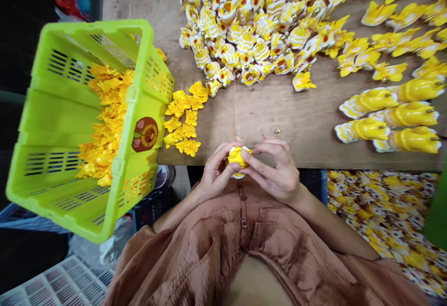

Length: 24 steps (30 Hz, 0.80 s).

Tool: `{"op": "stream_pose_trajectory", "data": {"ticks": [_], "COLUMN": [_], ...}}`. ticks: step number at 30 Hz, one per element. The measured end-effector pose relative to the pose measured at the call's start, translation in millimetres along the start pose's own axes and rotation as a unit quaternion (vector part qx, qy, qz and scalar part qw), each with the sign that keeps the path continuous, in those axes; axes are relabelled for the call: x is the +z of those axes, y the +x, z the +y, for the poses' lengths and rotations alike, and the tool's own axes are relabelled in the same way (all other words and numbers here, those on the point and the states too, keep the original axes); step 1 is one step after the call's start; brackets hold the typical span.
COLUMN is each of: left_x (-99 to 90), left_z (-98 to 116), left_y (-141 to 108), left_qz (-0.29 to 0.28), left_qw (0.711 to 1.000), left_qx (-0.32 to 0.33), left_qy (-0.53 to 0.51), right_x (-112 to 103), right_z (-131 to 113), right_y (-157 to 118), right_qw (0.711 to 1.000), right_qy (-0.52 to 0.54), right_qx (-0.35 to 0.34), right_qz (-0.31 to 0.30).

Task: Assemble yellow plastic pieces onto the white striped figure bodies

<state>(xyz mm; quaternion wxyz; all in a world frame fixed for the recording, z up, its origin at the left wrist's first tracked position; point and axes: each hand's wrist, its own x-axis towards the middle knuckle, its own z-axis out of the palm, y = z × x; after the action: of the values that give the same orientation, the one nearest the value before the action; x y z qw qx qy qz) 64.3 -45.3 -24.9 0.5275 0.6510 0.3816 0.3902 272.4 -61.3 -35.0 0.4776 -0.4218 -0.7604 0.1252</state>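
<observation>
Close to my body, at the table's front edge, a small yellow and white plastic piece [237, 157] is held between both hands. My left hand [218, 168] is closed around its left side, thumb in front. My right hand [275, 166] pinches the piece from the right with thumb and fingers; whether a smaller part is between those fingertips I cannot tell. A tiny gold-coloured part [277, 131] lies on the table just beyond my right hand. To the left of my hands, several loose orange-yellow flower-shaped pieces [188, 130] lie on the wood.
A lime-green basket [134, 91] tilts at the left, with orange-yellow pieces [108, 124] inside. A large pile of yellow-white pieces [244, 31] covers the back of the wooden table [216, 115]. Yellow figures [391, 115] lie in rows at right. Below the edge sits a full bin of pieces [377, 213].
</observation>
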Motion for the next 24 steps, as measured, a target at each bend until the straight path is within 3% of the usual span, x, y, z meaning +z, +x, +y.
{"op": "stream_pose_trajectory", "data": {"ticks": [3,8,10,16,24], "left_x": [1.2,1.5,0.4,-0.1,2.1], "left_z": [-1,-2,-1,-3,-2], "left_y": [-2,-4,-3,-2,1], "left_qz": [0.011,0.008,0.013,0.011,0.031], "left_qw": [1.000,0.998,0.998,0.998,0.999], "left_qx": [-0.010,-0.023,-0.023,-0.018,-0.014], "left_qy": [-0.010,-0.064,-0.054,-0.061,-0.037], "right_x": [4,15,19,17,14], "right_z": [0,-3,-5,-6,-3], "right_y": [0,-5,-7,-5,-6], "right_qw": [0.999,0.972,0.963,0.982,0.986], "right_qy": [0.028,0.138,0.164,0.136,0.112], "right_qx": [0.016,0.186,0.212,0.106,0.095], "right_qz": [0.013,0.027,0.030,0.083,0.077]}}
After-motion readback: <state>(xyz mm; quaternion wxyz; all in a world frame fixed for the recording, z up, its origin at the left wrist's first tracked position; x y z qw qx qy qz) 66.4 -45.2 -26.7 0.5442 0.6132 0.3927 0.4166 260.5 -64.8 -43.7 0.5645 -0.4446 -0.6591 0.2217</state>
